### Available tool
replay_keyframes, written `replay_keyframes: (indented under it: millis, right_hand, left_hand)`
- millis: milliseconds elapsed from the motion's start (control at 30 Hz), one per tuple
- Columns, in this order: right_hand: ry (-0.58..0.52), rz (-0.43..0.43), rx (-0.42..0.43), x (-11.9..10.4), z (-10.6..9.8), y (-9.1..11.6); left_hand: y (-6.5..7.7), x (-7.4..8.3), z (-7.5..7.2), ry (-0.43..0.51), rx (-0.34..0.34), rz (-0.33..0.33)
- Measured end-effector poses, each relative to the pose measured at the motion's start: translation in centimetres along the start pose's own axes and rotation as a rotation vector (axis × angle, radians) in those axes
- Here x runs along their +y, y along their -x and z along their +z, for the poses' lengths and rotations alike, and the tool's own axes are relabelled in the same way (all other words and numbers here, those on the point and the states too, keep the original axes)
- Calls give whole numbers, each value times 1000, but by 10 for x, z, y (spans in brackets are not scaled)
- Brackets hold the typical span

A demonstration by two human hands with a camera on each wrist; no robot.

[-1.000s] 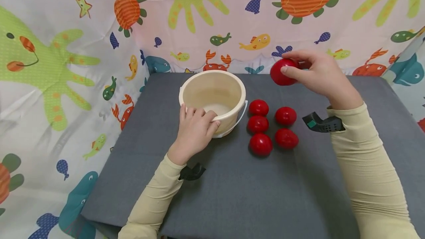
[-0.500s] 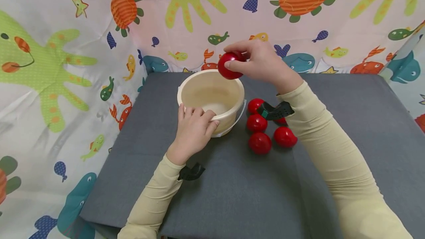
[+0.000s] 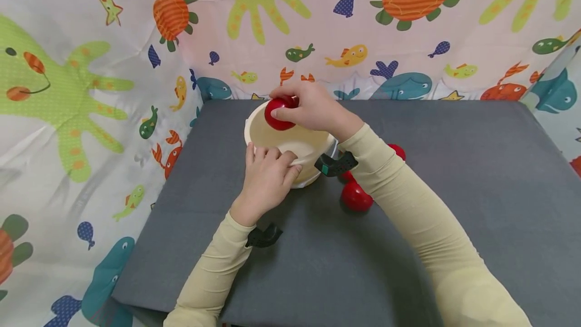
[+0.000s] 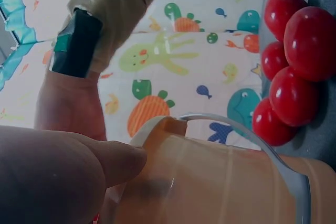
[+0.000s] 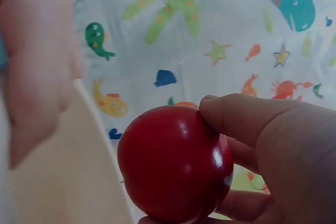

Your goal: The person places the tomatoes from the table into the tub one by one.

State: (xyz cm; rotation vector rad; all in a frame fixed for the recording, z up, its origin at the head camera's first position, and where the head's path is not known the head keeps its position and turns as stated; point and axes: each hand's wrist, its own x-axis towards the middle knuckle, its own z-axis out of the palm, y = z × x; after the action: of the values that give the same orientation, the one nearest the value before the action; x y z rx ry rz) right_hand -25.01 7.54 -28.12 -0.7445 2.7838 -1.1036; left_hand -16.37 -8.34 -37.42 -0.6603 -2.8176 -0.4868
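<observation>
My left hand [image 3: 268, 178] grips the near rim of a cream plastic bucket [image 3: 310, 171], its fingers over the edge and its thumb on the outer side. My right hand [image 3: 313, 107] pinches a glossy red round fruit [image 3: 278, 115] between thumb and fingers, over the bucket's opening near the far rim. In the right wrist view the fruit [image 5: 176, 163] looks smooth and slightly lobed, with the bucket's pale rim to its left. The bucket inside shows no other fruit where visible; its right part is hidden by my right hand.
Several similar red fruits [image 4: 294, 95] lie grouped on the grey tabletop [image 3: 295, 266] to the right of the bucket, partly hidden by my right forearm in the head view. A grey handle [image 4: 303, 198] hangs down the bucket's side. A cartoon-printed cloth [image 3: 254, 9] stands behind and left.
My right hand has carried the red fruit leftward from above the table's right side to over the bucket, and lower. My left hand stays on the rim.
</observation>
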Motion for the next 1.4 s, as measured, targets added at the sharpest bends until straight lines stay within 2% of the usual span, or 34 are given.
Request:
replay_keyframes:
  millis: [267,467,900,1133,1400]
  right_hand:
    - [-18,66,-32,24,30,-4]
    - [40,45,-52,37,42,-7]
    - [81,98,-148,42,44,-10]
    - [144,70,-181,45,47,-17]
    - [145,79,-209,43,49,-17]
  left_hand:
    - [2,1,4,-10,-1,1]
    - [4,0,5,-14,11,-4]
    - [0,1,4,-19,13,5]
    - [-3,1,1,-30,10,2]
    - [-2,0,2,-24,3,-4]
